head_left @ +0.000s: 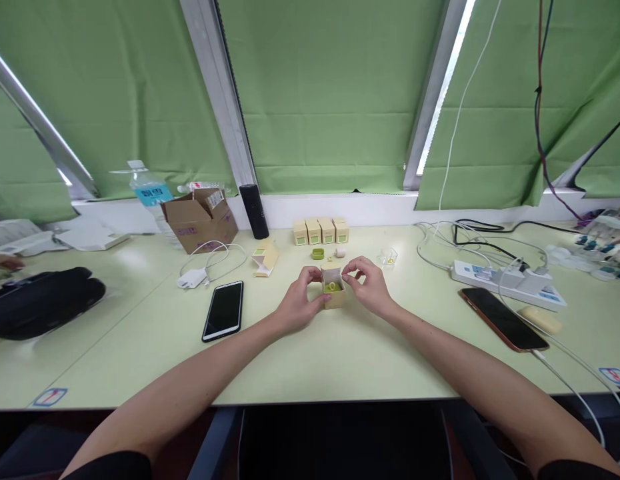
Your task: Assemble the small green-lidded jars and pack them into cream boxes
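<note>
My left hand (301, 301) is wrapped around the left side of a small cream cardboard box (335, 302) on the table. The box's lid stands up at the back, and inside lie a green insert and a pale ring-shaped piece (332, 287). At the box's upper right edge, my right hand (369, 285) has thumb and forefinger pinched together; whether they grip the flap or something small, I cannot tell. Just behind the box are a green case (318, 253) and a small whitish round piece (341, 253). A clear little dish (389, 257) with yellow bits stands farther right.
Several closed small boxes (327, 231) line the back. Left are another opened box (265, 258), a phone (223, 311), a charger (192, 278) and a brown carton (200, 220). A power strip (507, 283) with cables and a second phone (503, 319) lie right. Another person's hand (5, 261) shows far left.
</note>
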### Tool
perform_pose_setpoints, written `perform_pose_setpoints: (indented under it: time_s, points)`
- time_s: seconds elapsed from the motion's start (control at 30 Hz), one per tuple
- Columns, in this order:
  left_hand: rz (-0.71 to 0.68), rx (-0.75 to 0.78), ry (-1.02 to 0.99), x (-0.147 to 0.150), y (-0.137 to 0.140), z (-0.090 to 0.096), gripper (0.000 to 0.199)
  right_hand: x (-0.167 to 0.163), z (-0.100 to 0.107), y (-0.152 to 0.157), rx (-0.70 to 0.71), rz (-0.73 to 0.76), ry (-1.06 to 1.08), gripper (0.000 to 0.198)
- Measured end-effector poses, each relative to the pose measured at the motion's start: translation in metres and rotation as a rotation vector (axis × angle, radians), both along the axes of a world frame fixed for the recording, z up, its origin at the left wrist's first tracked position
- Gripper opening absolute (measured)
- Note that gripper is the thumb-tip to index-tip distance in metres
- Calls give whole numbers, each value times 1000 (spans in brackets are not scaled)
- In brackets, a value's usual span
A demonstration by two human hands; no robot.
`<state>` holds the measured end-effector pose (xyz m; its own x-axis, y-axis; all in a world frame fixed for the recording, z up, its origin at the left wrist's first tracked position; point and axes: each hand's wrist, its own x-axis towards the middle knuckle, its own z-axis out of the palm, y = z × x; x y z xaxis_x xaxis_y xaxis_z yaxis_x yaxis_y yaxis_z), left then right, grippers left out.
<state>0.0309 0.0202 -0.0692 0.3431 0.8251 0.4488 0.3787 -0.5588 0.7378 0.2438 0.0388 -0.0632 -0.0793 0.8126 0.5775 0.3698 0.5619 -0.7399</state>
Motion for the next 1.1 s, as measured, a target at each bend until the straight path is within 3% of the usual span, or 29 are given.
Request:
perform_pose_setpoints:
  time_s: [0.13,0.5,0.7,0.9,1.1]
  points:
    - [9,76,89,-2,2,-3,22,0,-1,-2,60,24,-122,15]
    - [-6,121,107,-5,5,-6,20,-3,-2,-5,9,27,-101,8]
    - [13,128,118,-6,6,-7,21,-5,-2,-7,-4,48,-17,44]
    - [9,171,122,-4,6,-5,22,-5,1,-9,72,186,14,20]
    - [76,217,74,-3,4,-6,15,-4,3,-12,93,164,48,10]
